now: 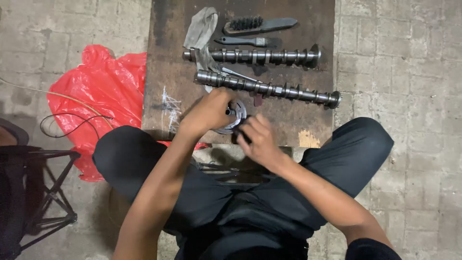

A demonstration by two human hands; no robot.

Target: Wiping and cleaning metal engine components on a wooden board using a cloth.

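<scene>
My left hand (210,110) grips a round metal gear-like part (236,117) that rests on the dark wooden board (168,72), near its front edge. My right hand (257,139) is closed over the part's right side and holds something small and dark; I cannot tell what it is. Just beyond the hands lies a long metal camshaft (269,88), and a second camshaft (260,56) lies behind it.
A grey rag (201,33) drapes over the far camshaft's left end. A wire brush (257,24) and a small tool (248,41) lie at the back. A red plastic bag (96,91) is on the paved floor to the left, beside a black stand (43,192).
</scene>
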